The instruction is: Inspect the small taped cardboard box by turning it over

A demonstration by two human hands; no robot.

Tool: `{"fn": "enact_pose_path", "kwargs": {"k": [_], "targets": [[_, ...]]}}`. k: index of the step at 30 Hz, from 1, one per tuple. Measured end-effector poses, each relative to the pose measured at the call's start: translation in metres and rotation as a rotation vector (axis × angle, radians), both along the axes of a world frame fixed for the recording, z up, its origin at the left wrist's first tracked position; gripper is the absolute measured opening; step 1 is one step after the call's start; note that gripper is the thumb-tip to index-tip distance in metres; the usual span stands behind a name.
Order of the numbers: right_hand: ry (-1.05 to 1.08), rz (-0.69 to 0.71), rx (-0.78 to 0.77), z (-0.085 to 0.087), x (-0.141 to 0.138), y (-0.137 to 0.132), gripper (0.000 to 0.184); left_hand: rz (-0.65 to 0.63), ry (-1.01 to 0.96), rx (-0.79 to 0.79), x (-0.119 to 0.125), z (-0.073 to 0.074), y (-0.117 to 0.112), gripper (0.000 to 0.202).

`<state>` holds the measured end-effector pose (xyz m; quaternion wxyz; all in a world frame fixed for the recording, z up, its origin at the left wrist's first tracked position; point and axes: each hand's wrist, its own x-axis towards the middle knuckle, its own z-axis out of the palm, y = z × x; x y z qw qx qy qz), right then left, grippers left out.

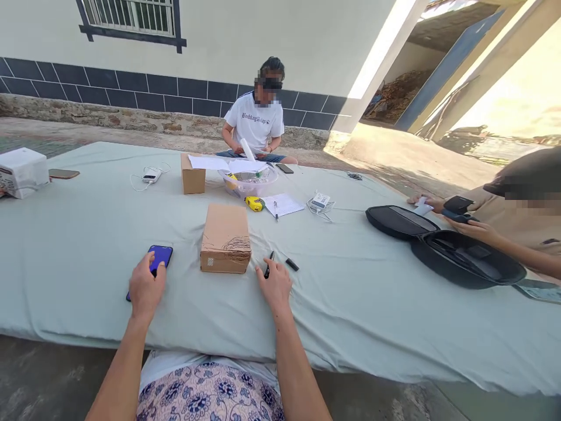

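My left hand [146, 286] rests on a blue phone [160, 256] lying on the pale green cloth [87, 245], its fingers curled over the phone. My right hand [275, 285] lies on the cloth holding a black pen [269, 264] whose tip points away from me. The pen's black cap [291, 264] lies loose just right of it. A closed cardboard box [225, 237] with pen scribbles on its front stands between my hands, a little beyond them.
A smaller cardboard box [192, 173], a clear tub [249, 181], a yellow tape measure [255, 203], paper and pen sit farther back. One person sits across; another at right handles items beside an open black case [442, 242]. A white box [23, 171] stands far left.
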<state>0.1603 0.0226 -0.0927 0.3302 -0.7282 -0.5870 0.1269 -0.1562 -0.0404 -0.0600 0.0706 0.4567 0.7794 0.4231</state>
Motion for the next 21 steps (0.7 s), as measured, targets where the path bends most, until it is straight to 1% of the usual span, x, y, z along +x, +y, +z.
{"fn": "enact_pose_path", "kwargs": {"k": [2,4,5,7,10,14,18,21], "targets": [[-0.051,-0.008,-0.045,0.001,-0.004,-0.002,0.037,0.144,0.185,-0.174,-0.018,0.002,-0.005,0.056],[-0.083,-0.012,-0.077,0.004,-0.006,-0.003,0.035,0.233,0.279,-0.327,-0.027,0.000,-0.010,0.060],[-0.094,-0.014,-0.089,0.006,-0.007,-0.003,0.035,0.247,0.307,-0.372,-0.029,-0.002,-0.011,0.060],[-0.106,-0.016,-0.105,0.008,-0.008,-0.003,0.033,0.231,0.326,-0.406,-0.028,-0.006,-0.012,0.061],[-0.102,-0.013,-0.103,0.008,-0.008,-0.003,0.033,0.177,0.266,-0.402,-0.022,-0.007,-0.009,0.063],[-0.037,0.003,-0.052,0.003,-0.004,-0.003,0.038,0.155,0.160,-0.424,-0.024,0.000,-0.003,0.062],[0.083,0.013,0.055,-0.003,0.002,-0.003,0.041,0.145,0.019,-0.442,-0.035,0.006,0.002,0.048],[0.188,0.001,0.154,-0.006,0.006,-0.004,0.046,0.112,-0.100,-0.412,-0.038,0.005,0.003,0.035]]}}
